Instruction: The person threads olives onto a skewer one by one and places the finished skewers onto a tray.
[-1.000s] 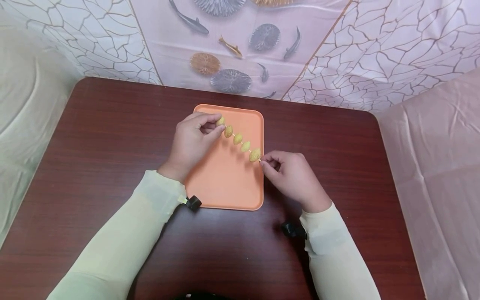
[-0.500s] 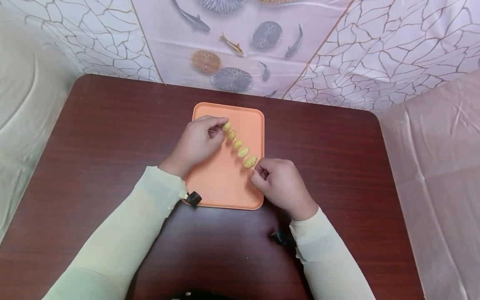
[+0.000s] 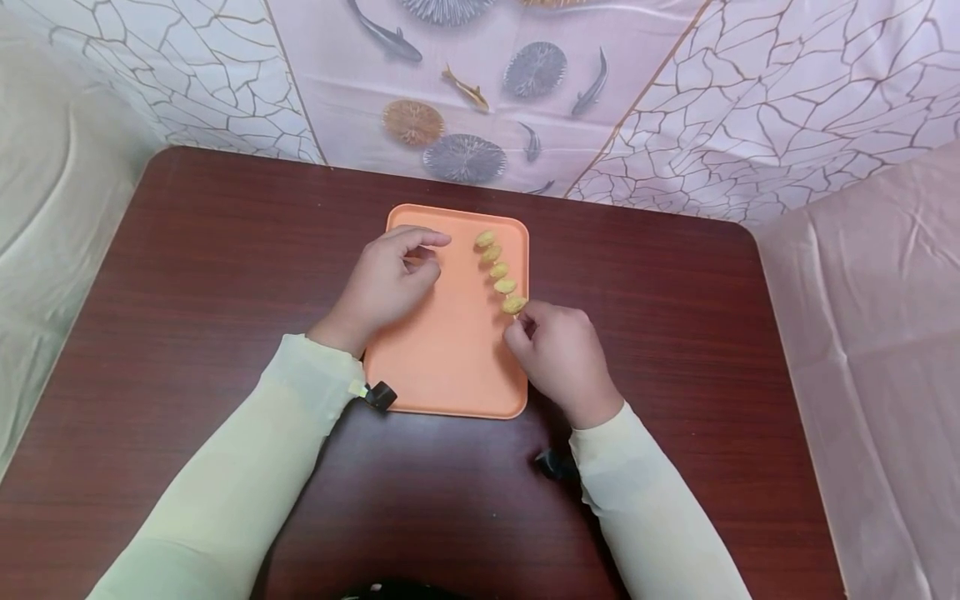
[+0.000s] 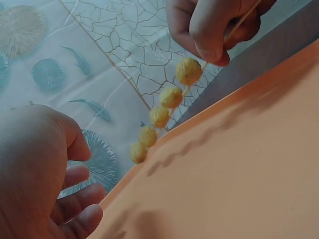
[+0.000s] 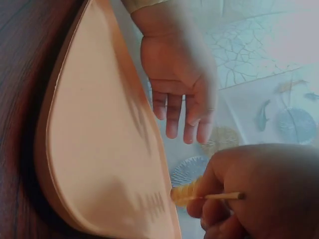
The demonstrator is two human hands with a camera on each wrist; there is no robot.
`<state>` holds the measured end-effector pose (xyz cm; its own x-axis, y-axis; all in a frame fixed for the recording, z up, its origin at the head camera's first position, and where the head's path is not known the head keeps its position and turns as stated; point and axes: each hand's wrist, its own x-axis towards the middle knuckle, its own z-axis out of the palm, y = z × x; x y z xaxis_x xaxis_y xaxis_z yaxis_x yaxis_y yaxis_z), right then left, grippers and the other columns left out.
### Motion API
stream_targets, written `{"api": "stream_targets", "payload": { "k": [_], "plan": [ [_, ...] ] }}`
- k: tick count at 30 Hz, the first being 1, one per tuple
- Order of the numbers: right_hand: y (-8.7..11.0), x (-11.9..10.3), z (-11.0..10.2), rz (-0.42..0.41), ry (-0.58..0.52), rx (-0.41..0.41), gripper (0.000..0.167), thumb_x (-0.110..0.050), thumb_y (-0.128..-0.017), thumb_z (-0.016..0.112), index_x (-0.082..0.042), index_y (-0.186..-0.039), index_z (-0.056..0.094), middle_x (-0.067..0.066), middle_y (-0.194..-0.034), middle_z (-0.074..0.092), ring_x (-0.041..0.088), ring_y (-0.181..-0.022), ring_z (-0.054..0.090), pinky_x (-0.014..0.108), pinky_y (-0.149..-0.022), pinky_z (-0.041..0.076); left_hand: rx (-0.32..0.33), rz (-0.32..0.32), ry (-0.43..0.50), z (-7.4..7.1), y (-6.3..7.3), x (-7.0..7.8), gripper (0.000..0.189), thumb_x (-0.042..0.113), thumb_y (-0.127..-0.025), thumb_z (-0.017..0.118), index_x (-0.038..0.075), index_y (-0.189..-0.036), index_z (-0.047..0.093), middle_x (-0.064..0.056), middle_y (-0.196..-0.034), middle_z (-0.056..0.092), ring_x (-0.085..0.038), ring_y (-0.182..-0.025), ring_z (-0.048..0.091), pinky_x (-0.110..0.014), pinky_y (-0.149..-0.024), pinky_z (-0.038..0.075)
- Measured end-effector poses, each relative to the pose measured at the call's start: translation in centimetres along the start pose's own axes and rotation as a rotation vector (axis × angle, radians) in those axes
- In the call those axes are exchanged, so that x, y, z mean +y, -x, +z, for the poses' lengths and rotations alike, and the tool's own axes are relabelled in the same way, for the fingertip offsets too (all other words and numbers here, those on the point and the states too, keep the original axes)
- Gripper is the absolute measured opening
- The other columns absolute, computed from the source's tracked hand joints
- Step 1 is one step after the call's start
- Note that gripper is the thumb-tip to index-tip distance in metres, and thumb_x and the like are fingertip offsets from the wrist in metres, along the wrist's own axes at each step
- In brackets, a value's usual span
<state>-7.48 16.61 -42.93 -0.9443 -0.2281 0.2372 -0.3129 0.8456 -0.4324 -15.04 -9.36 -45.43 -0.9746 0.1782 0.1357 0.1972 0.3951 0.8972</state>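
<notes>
My right hand [image 3: 566, 354] pinches the near end of a thin wooden skewer [image 5: 227, 196] between thumb and curled fingers. Several small yellow oval fruits [image 4: 170, 97] are threaded along the skewer, spaced apart; their exact kind is unclear. The skewered row slants up and away over the right half of an orange tray [image 3: 442, 367], and its shadow falls on the tray in the left wrist view. My left hand [image 3: 386, 279] hovers over the tray's left side, fingers loosely bent and holding nothing, apart from the fruit.
The tray lies on a dark reddish-brown table [image 3: 247, 275]. A patterned cloth [image 3: 465, 83] hangs behind the table's far edge, and plain fabric [image 3: 862, 333] borders its right side. A small black camera [image 3: 381, 396] sits at the left wrist.
My left hand has let go of the far end of the fruit skewer and drawn slightly left. My right hand has moved left overall, and the skewer's far end has swung right.
</notes>
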Motion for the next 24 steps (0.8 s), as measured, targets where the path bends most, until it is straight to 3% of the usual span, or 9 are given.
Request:
{"api": "stream_targets", "payload": {
  "k": [9, 17, 24],
  "plan": [
    [-0.8, -0.5, 1.3, 0.131, 0.047, -0.087, 0.031, -0.008, -0.095, 0.062, -0.016, -0.066, 0.053, -0.005, -0.06, 0.038, 0.017, -0.054, 0.038, 0.029, -0.05, 0.03, -0.015, 0.006, 0.007, 0.0, 0.2, 0.0, 0.025, 0.011, -0.104, 0.07, 0.012, -0.126, 0.082, -0.002, -0.137, 0.075, -0.022, -0.117, 0.074, -0.043, -0.106, 0.065],
    [-1.3, -0.7, 2.4, 0.186, 0.082, -0.225, 0.037, -0.011, -0.1, 0.06, -0.017, -0.066, 0.048, -0.006, -0.061, 0.031, 0.014, -0.053, 0.032, 0.028, -0.047, 0.026, -0.033, 0.013, -0.006, 0.3, 0.2, -0.4, 0.022, 0.011, -0.105, 0.07, 0.013, -0.121, 0.084, -0.003, -0.135, 0.075, -0.021, -0.118, 0.073, -0.045, -0.104, 0.064],
    [-1.6, -0.6, 2.5, 0.204, 0.098, -0.255, 0.037, -0.013, -0.101, 0.061, -0.017, -0.066, 0.049, -0.006, -0.06, 0.033, 0.014, -0.052, 0.034, 0.028, -0.046, 0.027, -0.05, 0.025, -0.017, 0.2, 0.3, -0.4, 0.021, 0.011, -0.104, 0.071, 0.014, -0.12, 0.084, -0.001, -0.135, 0.076, -0.019, -0.116, 0.073, -0.043, -0.102, 0.064]
  ]
}}
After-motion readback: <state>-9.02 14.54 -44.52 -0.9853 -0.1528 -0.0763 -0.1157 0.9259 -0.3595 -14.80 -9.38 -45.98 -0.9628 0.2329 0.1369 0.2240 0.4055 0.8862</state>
